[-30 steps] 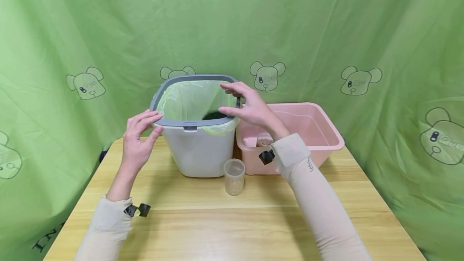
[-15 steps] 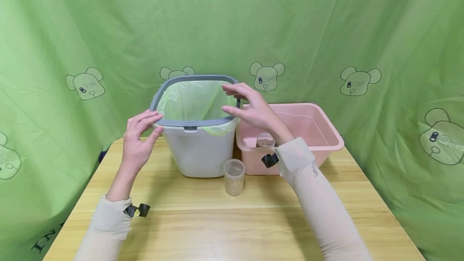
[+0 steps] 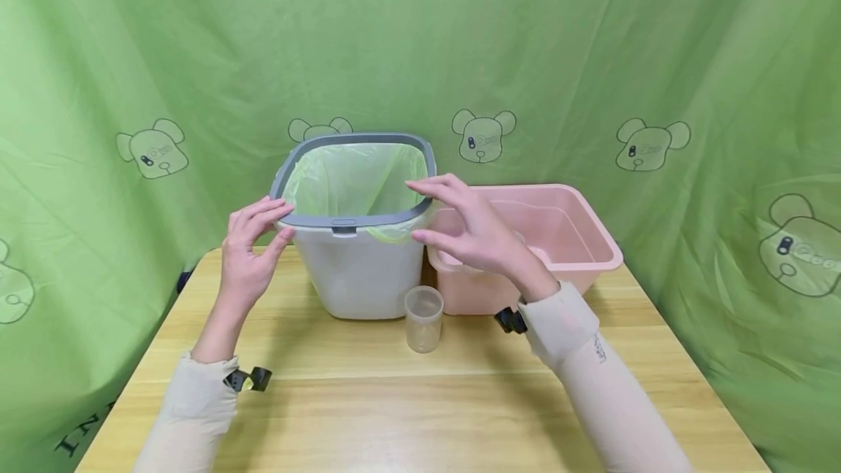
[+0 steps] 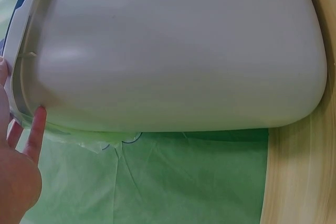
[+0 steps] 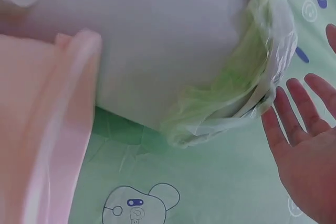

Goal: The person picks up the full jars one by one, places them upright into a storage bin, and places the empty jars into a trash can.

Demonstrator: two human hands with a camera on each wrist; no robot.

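A white trash can (image 3: pixel 358 276) with a grey rim (image 3: pixel 344 223) stands on the table, lined with a thin green bag (image 3: pixel 348 174). My left hand (image 3: pixel 252 250) holds its left front corner, fingers over the rim and thumb against the outside just under it. At the right front corner my right hand (image 3: pixel 476 228) holds nothing; its fingers are extended and spread from the thumb. In the right wrist view the bag's folded edge (image 5: pixel 210 108) hangs outside the rim, near the right fingertips. The bottom of the can's inside is hidden.
A pink tub (image 3: pixel 585 266) stands right of the can, partly behind my right hand. A clear plastic cup (image 3: pixel 423 323) stands in front, between can and tub. Green curtain (image 3: pixel 565 57) surrounds the wooden table (image 3: pixel 368 407).
A dark thing showing inside the can a second ago has dropped out of sight. My right hand has drawn back toward me and slightly right. The left hand has stayed at the corner.
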